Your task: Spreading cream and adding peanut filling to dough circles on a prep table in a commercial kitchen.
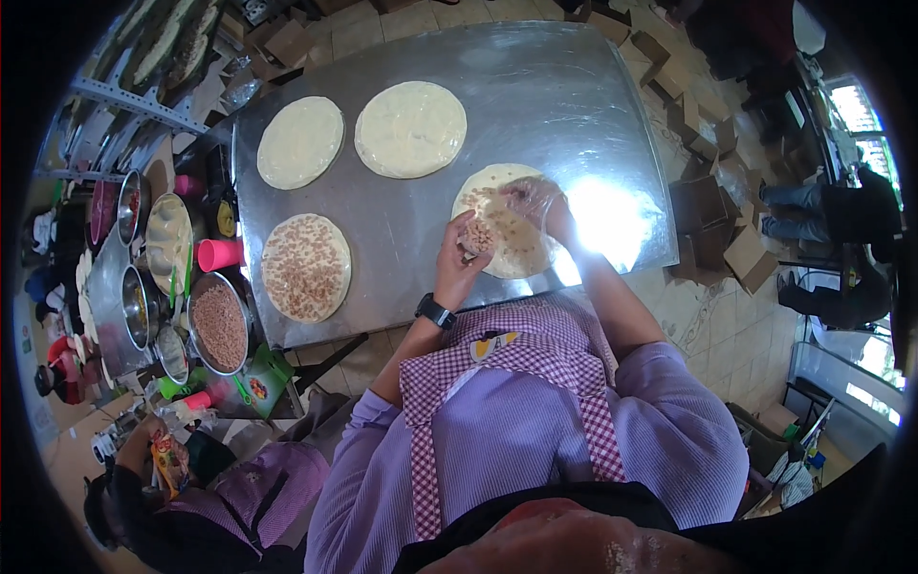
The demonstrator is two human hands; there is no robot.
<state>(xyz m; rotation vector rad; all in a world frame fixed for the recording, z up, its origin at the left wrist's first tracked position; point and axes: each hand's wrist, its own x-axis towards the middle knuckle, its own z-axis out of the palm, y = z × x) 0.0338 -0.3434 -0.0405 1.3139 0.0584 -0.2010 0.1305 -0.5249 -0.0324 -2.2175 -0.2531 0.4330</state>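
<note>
My left hand (453,260), with a black watch at the wrist, holds a small round heap of brown diced bits (478,237); whether a small cup lies beneath them I cannot tell. In a clear plastic glove, my right hand (534,201) is over a pale round flatbread or dough base (527,262), fingers pointing down. Brown bits are scattered over part of that base. To the left, another round base (306,267) is thickly covered with such bits. Farther back lie two plain pale bases, one at left (300,142) and a larger one (410,129).
Everything lies on a metal table (401,237) with strong glare at right. Left of it are a metal bowl of brown bits (219,326), a pink cup (219,255) and other bowls. A co-worker (244,495) is at lower left. Cardboard boxes (706,222) lie beyond the right edge.
</note>
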